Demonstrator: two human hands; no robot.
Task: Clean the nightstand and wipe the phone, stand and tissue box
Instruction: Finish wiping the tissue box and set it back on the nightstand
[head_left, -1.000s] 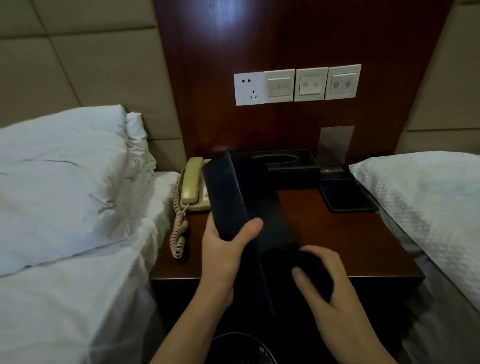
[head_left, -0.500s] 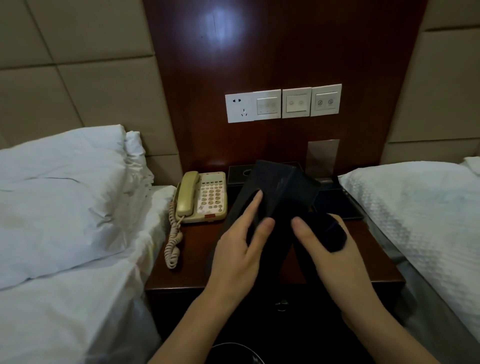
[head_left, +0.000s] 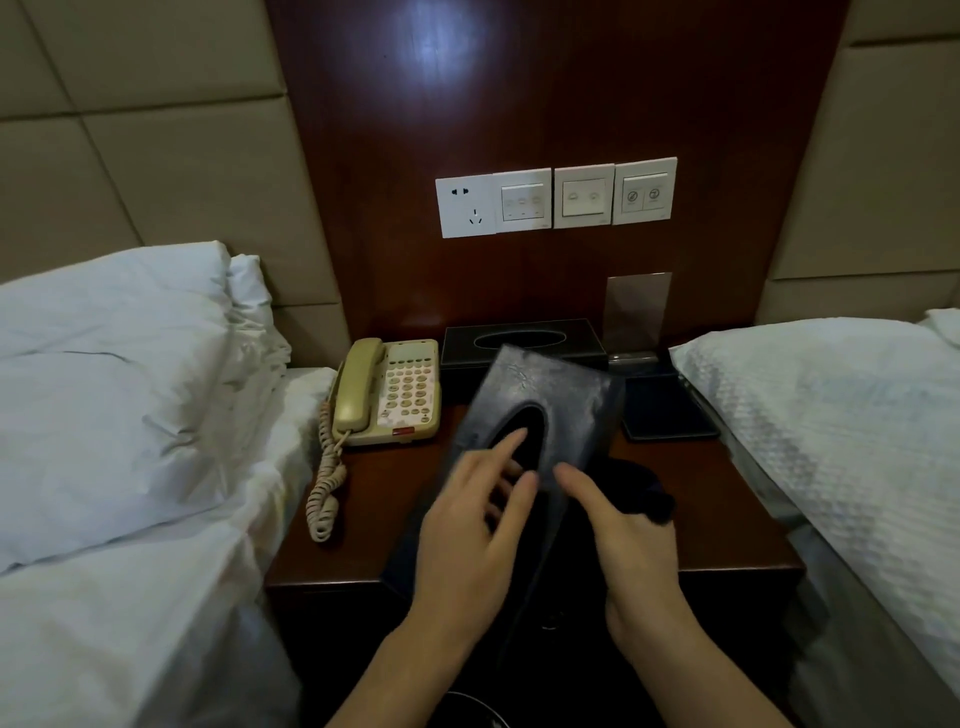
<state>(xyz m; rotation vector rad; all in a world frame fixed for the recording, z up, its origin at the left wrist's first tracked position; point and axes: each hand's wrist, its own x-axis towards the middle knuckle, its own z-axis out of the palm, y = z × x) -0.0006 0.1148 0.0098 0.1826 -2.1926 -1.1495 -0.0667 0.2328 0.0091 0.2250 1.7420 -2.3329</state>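
Dark box (head_left: 540, 395) is tilting over the table (head_left: 727, 499) edge, the left hand (head_left: 470, 535) hooking a finger into its slot, the right hand (head_left: 623, 525) gripping a cloth (head_left: 641, 486) beside it. Thinly held, it is probably risking slipping forward onto the phone (head_left: 387, 392).

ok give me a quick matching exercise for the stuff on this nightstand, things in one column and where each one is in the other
Things:
1. phone
2. held tissue box cover
3. dark cloth
4. clear stand

Places:
A. upright at the back right, against the wood panel
B. in the right hand
C. back left of the top, cord trailing forward
D. tilted up in the middle, left hand fingers at its oval slot

Pairs: 1-C, 2-D, 3-B, 4-A
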